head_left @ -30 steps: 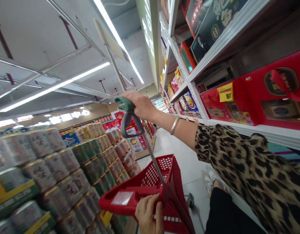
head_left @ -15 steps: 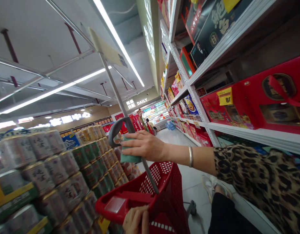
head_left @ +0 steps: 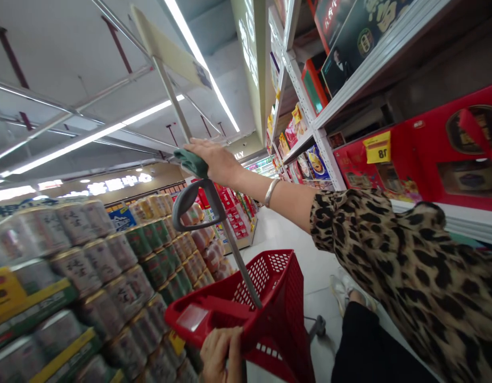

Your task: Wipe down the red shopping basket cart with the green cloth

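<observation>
— Right hand (head_left: 216,162)?
— Arm stretched forward, fingers curled over a green cloth (head_left: 190,162) on the grey handle (head_left: 182,205) of a red shopping basket (head_left: 278,298).
— Left hand (head_left: 222,354)?
— Closed on the basket's rim, low down, beside stacked cans (head_left: 102,271). Tiled aisle floor (head_left: 286,239) open ahead; along the white shelving (head_left: 329,143), a yellow price tag (head_left: 377,147) reads 18

This is a supermarket aisle, lit by long ceiling lights. White metal shelving (head_left: 329,149) runs down one side, holding red gift boxes (head_left: 393,170) marked with a yellow price tag (head_left: 377,147). Across from the shelving rise stacks of shrink-wrapped cans (head_left: 102,271), and a red shopping basket (head_left: 280,298) is carried between them.
</observation>
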`<state>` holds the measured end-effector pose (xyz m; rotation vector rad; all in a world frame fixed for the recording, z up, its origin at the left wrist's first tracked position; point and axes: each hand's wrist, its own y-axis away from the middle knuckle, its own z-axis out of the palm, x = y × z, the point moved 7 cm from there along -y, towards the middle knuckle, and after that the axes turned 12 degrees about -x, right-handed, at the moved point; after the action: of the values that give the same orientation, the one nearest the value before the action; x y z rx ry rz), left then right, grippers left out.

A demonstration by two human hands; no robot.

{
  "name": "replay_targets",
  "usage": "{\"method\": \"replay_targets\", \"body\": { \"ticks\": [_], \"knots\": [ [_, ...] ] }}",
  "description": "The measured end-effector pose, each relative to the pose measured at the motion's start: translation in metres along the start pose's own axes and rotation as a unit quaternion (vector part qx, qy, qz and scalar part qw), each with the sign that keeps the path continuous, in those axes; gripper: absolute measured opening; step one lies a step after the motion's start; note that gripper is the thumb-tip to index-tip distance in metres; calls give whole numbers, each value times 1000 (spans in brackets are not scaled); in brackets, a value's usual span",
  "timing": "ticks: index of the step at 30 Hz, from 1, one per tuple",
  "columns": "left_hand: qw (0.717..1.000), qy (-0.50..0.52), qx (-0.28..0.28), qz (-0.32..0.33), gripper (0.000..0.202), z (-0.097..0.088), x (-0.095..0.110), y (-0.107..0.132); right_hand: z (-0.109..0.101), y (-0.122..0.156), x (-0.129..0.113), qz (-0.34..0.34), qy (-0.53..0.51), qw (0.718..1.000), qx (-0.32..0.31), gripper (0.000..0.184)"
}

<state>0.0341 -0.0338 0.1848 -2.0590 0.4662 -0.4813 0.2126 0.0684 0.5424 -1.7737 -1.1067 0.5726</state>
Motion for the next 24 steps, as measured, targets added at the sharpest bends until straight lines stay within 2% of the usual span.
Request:
{"method": "replay_targets", "body": {
  "ticks": [4,7,12,15,19,22,24],
  "knots": [
    [1000,1,4,6,27,-11,-2,3,33,39,-2,-7,-53,999,8,71],
    [999,11,17,-30,32,-19,-4,5,56,85,-13,0,-94,996,-3,76],
    [995,37,16,-88,40,-27,-6,8,98,170,-41,9,-158,986,-58,74],
    [993,58,22,-97,39,-32,-8,11,124,219,-56,1,-169,983,-68,67],
    [992,88,36,-78,35,-39,-7,15,150,275,-68,-34,-131,991,-10,49],
    [991,105,39,-68,32,-44,-7,16,166,303,-66,-49,-123,991,18,44],
    [991,111,41,-65,32,-47,-6,18,177,312,-54,-12,-142,990,10,44]
  ]
}}
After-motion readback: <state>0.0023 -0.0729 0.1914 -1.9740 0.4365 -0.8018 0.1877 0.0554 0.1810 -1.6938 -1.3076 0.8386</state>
